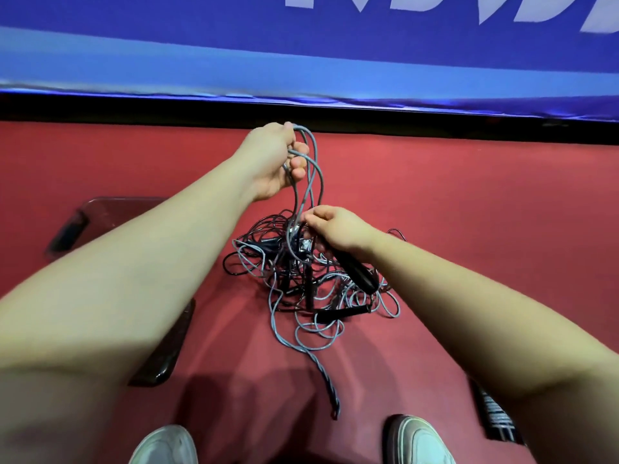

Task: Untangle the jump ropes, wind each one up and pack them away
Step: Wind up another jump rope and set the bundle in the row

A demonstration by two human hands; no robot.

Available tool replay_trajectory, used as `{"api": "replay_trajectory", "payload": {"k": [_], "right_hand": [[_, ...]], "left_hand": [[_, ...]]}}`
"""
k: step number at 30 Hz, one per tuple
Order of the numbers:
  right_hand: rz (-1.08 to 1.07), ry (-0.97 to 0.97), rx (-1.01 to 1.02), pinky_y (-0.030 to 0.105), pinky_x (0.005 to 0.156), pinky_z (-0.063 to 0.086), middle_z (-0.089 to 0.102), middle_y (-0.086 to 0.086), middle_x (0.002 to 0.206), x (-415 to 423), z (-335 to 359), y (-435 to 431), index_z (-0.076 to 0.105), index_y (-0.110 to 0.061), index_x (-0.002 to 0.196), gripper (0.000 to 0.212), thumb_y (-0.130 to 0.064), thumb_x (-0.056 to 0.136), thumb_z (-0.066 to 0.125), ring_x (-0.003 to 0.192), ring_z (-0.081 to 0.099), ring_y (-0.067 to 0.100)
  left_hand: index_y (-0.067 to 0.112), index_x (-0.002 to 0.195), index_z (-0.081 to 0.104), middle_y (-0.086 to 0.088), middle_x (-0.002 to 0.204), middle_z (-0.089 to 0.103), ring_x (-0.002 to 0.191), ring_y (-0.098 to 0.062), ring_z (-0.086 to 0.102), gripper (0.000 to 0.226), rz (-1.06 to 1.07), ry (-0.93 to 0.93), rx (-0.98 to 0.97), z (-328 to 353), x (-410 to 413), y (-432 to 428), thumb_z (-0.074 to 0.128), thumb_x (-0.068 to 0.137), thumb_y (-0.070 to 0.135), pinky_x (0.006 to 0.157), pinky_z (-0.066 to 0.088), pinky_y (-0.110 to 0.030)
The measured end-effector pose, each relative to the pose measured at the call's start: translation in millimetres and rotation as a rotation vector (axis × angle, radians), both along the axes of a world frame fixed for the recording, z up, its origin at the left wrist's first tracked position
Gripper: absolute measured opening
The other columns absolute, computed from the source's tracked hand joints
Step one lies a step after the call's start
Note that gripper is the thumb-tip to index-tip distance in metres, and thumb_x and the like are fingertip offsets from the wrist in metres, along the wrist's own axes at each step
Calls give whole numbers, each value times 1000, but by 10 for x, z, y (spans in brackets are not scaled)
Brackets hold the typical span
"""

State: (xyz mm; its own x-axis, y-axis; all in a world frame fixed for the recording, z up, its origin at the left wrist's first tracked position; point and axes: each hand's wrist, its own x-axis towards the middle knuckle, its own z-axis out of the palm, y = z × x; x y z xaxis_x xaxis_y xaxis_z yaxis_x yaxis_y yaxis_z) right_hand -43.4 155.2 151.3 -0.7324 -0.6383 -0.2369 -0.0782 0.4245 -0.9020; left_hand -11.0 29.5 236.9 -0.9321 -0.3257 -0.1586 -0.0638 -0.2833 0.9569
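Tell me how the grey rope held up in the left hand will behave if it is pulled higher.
Probably floppy: the grey rope droops in loose loops from the left hand. It is likely to snag and drag the tangled pile along, since its strands run down into it. It looks light, held by a few curled fingers.

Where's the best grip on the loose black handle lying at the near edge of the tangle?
Mid-shaft, straight from above. The loose black handle lies flat and crosswise on the floor with its shaft bare on top, while grey rope loops crowd both ends and lie close along its sides.
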Motion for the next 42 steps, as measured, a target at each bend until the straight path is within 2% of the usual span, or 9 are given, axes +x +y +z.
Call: {"api": "replay_trajectory", "payload": {"k": [5,10,15,23,27,31,34,38,42], "right_hand": [[-380,-886,-315,17,35,43,39,11,78,-215,211,-66,40,-2,83,19,-9,100,33,47,46,15],[-654,-915,-495,32,93,46,33,12,102,-303,214,-15,42,-2,94,8,-9,98,43,71,39,21],[-533,-885,-304,45,45,52,35,19,97,-166,301,146,38,-4,91,23,-24,98,47,97,54,29],[-298,-638,82,24,32,47,48,17,82,-61,256,266,43,1,88,10,-2,97,38,35,58,20],[-649,-914,-363,40,56,57,48,22,113,-190,188,275,43,2,106,21,-18,100,41,99,60,37],[-693,-713,-440,48,104,39,33,19,142,-200,338,330,33,-8,141,45,-24,100,41,133,34,39],[-431,-528,-181,33,92,49,34,13,144,-181,451,430,47,-9,133,38,-20,98,47,119,47,32],[-348,194,111,17,51,45,57,-2,74,-235,419,552,56,-20,71,29,1,87,44,61,50,12],[-198,171,-237,20,72,40,50,-3,97,-232,401,566,42,-25,104,54,-9,55,59,84,46,3]], "left_hand": [[14,80,36,-6,68,40,34,-6,34,26,-172,-46,-148,101,40,233,28,104,20,37,32,-15],[9,76,38,-7,67,39,34,-5,34,33,-93,-99,-327,44,22,278,25,104,19,36,31,-15],[8,83,39,-8,70,42,30,-4,33,25,175,-40,-231,14,-80,115,23,102,13,35,28,-13],[12,80,36,-3,70,36,30,-3,30,26,169,-112,83,-39,-82,-88,26,104,13,32,24,-13],[13,81,36,-9,77,43,32,-3,33,25,36,-137,-148,-56,-78,86,28,104,16,35,27,-12],[13,79,35,-5,72,39,35,-3,31,26,32,-117,-75,23,-76,149,29,104,17,35,27,-13],[12,77,34,-2,68,34,34,-3,29,28,34,-69,122,137,-73,109,28,105,18,34,26,-14],[13,78,34,-1,64,33,31,-3,28,28,10,15,217,296,-107,192,27,105,18,32,24,-13],[13,81,34,-1,51,38,31,-6,30,25,-15,86,168,453,-158,378,29,105,17,35,26,-12]]}}
